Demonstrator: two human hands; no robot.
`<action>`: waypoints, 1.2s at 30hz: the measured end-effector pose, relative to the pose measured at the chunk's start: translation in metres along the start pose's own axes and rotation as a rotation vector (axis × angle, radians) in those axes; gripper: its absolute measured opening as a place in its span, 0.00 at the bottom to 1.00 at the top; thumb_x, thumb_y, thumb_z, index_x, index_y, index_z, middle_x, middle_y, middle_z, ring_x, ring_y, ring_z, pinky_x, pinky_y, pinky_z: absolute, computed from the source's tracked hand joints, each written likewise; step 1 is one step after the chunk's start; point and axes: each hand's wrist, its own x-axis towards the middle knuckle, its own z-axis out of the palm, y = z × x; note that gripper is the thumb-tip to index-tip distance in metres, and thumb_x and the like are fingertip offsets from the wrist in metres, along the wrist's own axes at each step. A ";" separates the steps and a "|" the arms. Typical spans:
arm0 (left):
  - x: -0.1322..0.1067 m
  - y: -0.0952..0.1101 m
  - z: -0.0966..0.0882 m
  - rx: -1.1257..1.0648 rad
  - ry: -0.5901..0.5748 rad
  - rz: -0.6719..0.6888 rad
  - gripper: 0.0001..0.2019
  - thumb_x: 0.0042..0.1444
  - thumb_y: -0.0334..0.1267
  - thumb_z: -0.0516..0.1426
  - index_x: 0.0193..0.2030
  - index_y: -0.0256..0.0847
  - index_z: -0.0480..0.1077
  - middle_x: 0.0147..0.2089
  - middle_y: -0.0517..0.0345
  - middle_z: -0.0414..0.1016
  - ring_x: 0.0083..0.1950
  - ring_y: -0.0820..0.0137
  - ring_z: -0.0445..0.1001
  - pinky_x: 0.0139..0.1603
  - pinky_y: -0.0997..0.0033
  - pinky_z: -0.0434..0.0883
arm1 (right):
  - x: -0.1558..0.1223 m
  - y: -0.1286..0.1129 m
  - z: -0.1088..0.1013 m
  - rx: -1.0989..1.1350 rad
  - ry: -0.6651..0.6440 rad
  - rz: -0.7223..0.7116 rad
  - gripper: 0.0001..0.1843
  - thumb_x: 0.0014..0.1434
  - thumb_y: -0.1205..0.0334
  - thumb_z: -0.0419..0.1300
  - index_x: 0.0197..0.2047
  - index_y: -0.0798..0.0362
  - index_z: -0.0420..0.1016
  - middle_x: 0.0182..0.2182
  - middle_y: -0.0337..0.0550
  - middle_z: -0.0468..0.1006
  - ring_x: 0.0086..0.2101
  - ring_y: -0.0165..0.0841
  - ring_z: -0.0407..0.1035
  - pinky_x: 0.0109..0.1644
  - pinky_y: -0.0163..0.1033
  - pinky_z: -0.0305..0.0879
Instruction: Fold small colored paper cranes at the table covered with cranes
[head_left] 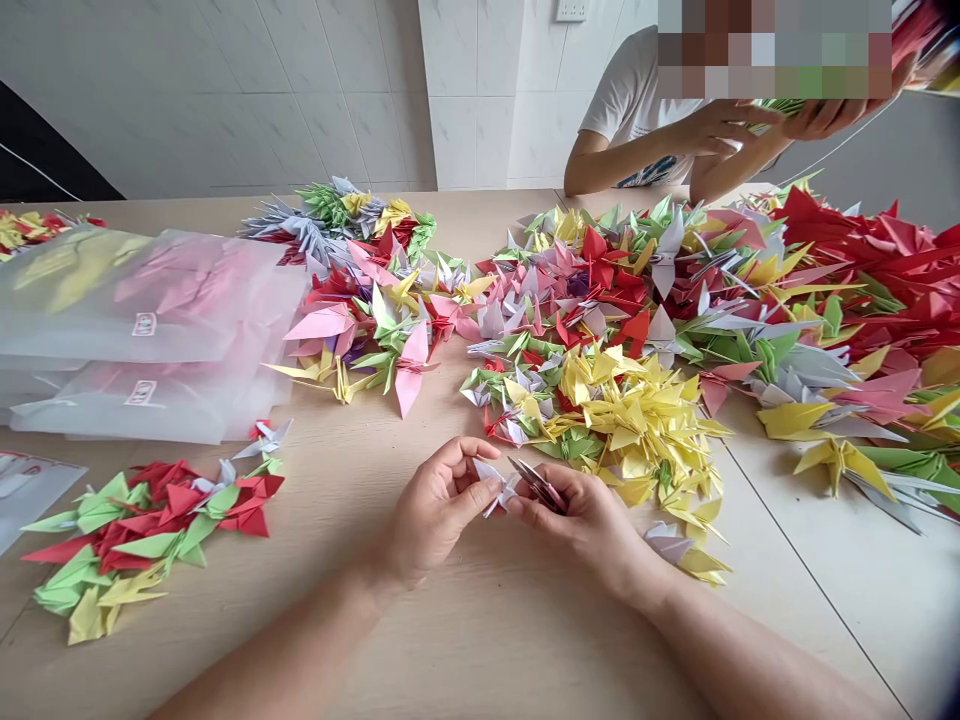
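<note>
Pinched between the thumb and fingers of my left hand is a small pale lavender paper crane. My right hand is closed around a pair of small scissors, whose pointed metal blades stick out toward the upper left. The right thumb and fingertips meet the crane's right side; whether they grip it is hard to make out. Just beyond the right hand lies a heap of yellow paper cranes. A lavender crane rests beside my right wrist.
Mixed paper cranes spread across the table ahead, with a red pile far right. Frosted plastic bags of cranes lie at left, near a red and green cluster. Opposite, a person holds up a green bundle.
</note>
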 end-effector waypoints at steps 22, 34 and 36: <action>0.001 0.003 -0.003 -0.121 0.068 -0.011 0.09 0.53 0.34 0.59 0.41 0.42 0.66 0.26 0.65 0.70 0.30 0.75 0.70 0.32 0.75 0.64 | 0.004 -0.008 -0.005 0.243 -0.092 0.080 0.17 0.53 0.50 0.60 0.27 0.56 0.65 0.20 0.31 0.54 0.21 0.23 0.43 0.22 0.33 0.39; 0.001 0.004 -0.006 -0.206 0.085 -0.006 0.12 0.55 0.30 0.57 0.46 0.43 0.65 0.27 0.67 0.65 0.30 0.79 0.66 0.33 0.80 0.64 | 0.004 -0.002 -0.007 0.412 -0.149 0.125 0.13 0.52 0.54 0.64 0.28 0.56 0.69 0.19 0.30 0.60 0.19 0.22 0.45 0.21 0.33 0.38; 0.003 0.004 -0.008 -0.236 0.091 -0.005 0.12 0.55 0.30 0.57 0.46 0.43 0.65 0.28 0.66 0.66 0.31 0.80 0.66 0.34 0.80 0.65 | 0.003 -0.003 -0.007 0.514 -0.169 0.170 0.13 0.53 0.55 0.64 0.28 0.56 0.70 0.20 0.32 0.64 0.18 0.21 0.46 0.20 0.31 0.38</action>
